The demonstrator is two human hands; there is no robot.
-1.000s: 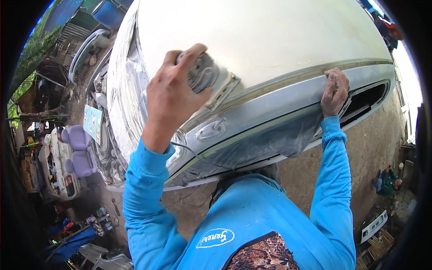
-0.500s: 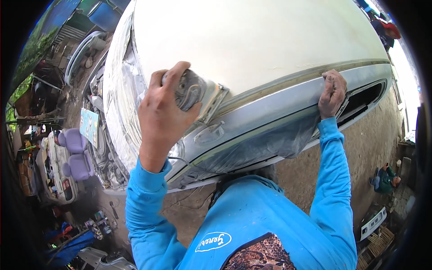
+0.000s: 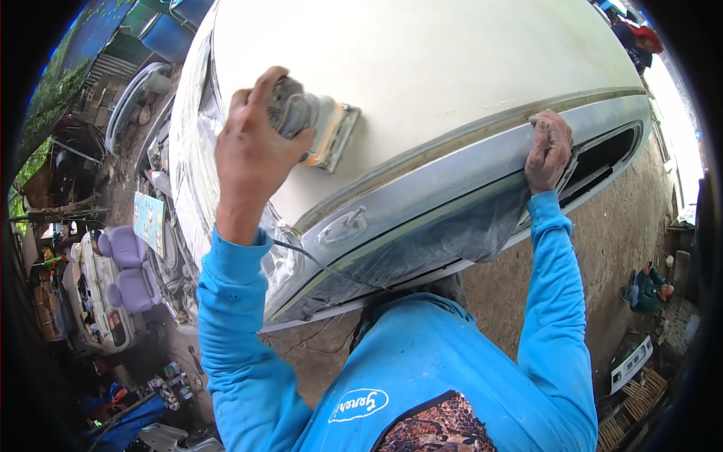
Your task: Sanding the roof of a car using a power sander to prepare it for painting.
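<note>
My left hand (image 3: 252, 143) is wrapped round an orange and grey electric sander (image 3: 325, 129). The sander's flat, dusty pad is at the pale, sanded car roof (image 3: 452, 53), near its front. From below my left wrist a dark cord (image 3: 316, 260) runs back over the car's side. Farther right, my right hand (image 3: 550, 154) has its fingers curled over the roof's edge beside the long roof channel (image 3: 422, 154). Clear plastic sheeting (image 3: 437, 245) covers the side window below. The palm sides of both hands are hidden.
Crinkled masking sheet (image 3: 192, 151) covers the windshield area. At left are purple seats (image 3: 129, 264), car parts and a blue barrel (image 3: 166, 38). A crouching person in green (image 3: 648, 290) is at right, another with red headwear (image 3: 640, 41) at far right. The ground is dirt.
My left hand and the sander have moved away from the roof's side edge, up and slightly left onto the roof. My right hand keeps its place on the edge.
</note>
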